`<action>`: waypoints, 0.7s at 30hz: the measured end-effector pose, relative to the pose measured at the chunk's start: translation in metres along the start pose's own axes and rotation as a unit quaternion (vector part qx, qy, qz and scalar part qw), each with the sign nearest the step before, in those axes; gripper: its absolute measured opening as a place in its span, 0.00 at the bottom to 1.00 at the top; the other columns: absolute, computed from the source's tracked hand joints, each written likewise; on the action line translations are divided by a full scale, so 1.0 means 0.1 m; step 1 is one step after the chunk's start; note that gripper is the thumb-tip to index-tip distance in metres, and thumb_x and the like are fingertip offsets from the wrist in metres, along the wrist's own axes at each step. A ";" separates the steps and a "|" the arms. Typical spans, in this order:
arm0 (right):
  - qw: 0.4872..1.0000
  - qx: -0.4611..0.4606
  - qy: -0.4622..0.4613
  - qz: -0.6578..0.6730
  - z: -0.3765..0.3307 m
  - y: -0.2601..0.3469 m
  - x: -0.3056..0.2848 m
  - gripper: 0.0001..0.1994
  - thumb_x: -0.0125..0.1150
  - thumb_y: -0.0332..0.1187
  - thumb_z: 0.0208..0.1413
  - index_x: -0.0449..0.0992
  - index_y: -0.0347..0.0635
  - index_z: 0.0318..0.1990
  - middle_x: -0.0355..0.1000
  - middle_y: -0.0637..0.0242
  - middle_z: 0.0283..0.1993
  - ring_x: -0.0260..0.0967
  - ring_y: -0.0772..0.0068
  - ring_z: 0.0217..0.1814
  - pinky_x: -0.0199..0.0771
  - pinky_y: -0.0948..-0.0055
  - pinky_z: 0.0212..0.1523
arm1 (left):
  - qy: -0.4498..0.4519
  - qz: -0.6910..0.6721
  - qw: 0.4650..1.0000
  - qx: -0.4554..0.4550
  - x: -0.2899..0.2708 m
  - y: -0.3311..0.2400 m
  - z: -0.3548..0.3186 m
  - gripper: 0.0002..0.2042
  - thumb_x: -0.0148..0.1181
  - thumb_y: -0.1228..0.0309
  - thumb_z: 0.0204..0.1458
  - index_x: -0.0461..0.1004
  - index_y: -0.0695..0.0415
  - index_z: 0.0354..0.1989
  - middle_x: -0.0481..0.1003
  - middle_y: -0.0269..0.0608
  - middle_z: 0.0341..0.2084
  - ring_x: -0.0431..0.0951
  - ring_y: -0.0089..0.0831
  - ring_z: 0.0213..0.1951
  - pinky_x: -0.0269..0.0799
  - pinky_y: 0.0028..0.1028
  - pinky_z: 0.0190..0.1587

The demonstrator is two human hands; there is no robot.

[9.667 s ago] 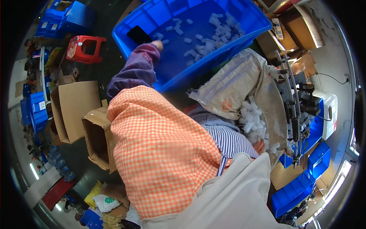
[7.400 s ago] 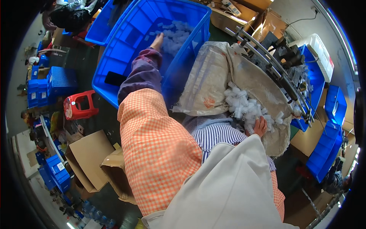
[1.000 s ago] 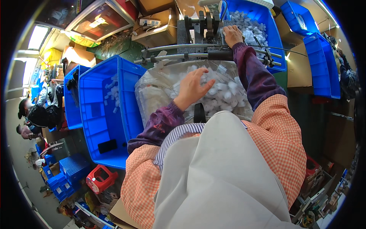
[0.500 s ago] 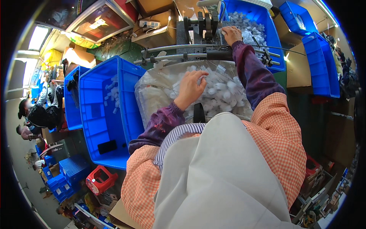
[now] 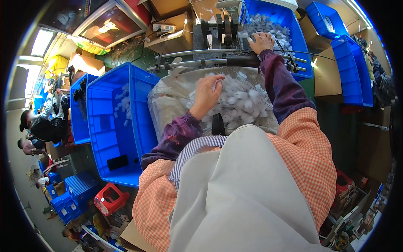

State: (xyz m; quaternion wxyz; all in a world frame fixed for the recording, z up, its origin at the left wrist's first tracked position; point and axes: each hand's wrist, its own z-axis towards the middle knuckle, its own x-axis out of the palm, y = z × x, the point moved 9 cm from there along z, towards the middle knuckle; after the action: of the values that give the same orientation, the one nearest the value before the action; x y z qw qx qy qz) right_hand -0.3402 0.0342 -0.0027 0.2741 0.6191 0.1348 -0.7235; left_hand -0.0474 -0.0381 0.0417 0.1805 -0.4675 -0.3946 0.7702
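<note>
Resting — left hand point(image 5: 206, 93) on plastic pieces point(image 5: 243, 103), seemingly.

clear plastic bag point(image 5: 176, 105): centre, under hands | brown cartons point(image 5: 172, 35): top | carton point(image 5: 325, 75): right

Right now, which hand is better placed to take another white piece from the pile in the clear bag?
Left. The left hand rests on the white pieces; the right hand is up at the machine.

blue bins point(image 5: 113, 122): five | red stool point(image 5: 110, 199): one | hands point(image 5: 206, 93): two
</note>
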 end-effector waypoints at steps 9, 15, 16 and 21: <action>0.998 -0.043 -0.038 0.008 -0.06 0.38 0.10 0.15 0.49 0.45 0.48 0.75 0.50 0.38 0.67 0.66 0.44 0.54 0.61 0.53 0.48 0.58 0.52 | -0.034 -0.095 0.995 0.005 -0.07 -0.03 0.03 0.08 0.49 0.74 0.51 0.72 0.59 0.37 0.71 0.41 0.35 0.70 0.29 0.38 0.63 0.25 0.44; 0.995 -0.079 -0.062 -0.005 -0.12 0.85 0.12 0.13 0.49 0.41 0.49 0.74 0.48 0.37 0.68 0.63 0.41 0.56 0.59 0.52 0.48 0.55 0.52 | -0.047 -0.141 0.988 -0.033 -0.11 0.02 0.08 0.07 0.49 0.75 0.53 0.71 0.59 0.39 0.70 0.33 0.32 0.67 0.19 0.34 0.63 0.19 0.36; 0.995 -0.074 -0.066 -0.012 -0.11 0.86 0.11 0.13 0.48 0.41 0.50 0.74 0.48 0.38 0.68 0.63 0.42 0.55 0.59 0.53 0.48 0.54 0.52 | -0.033 -0.159 0.985 -0.054 -0.09 0.05 0.08 0.07 0.49 0.75 0.53 0.71 0.58 0.39 0.70 0.31 0.31 0.67 0.17 0.33 0.62 0.18 0.35; 0.998 -0.062 -0.030 -0.008 -0.10 0.69 0.09 0.14 0.47 0.41 0.51 0.74 0.48 0.40 0.68 0.64 0.43 0.57 0.60 0.54 0.47 0.55 0.53 | -0.034 -0.209 0.972 -0.103 -0.20 0.18 0.13 0.06 0.50 0.75 0.53 0.71 0.61 0.37 0.72 0.35 0.27 0.68 0.18 0.30 0.61 0.18 0.33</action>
State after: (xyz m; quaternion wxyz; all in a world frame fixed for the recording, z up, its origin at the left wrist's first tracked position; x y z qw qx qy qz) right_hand -0.2936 -0.0188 -0.0031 0.3098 0.5782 0.1761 -0.7339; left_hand -0.0473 -0.0682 0.0421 0.2747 -0.3641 -0.5666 0.6863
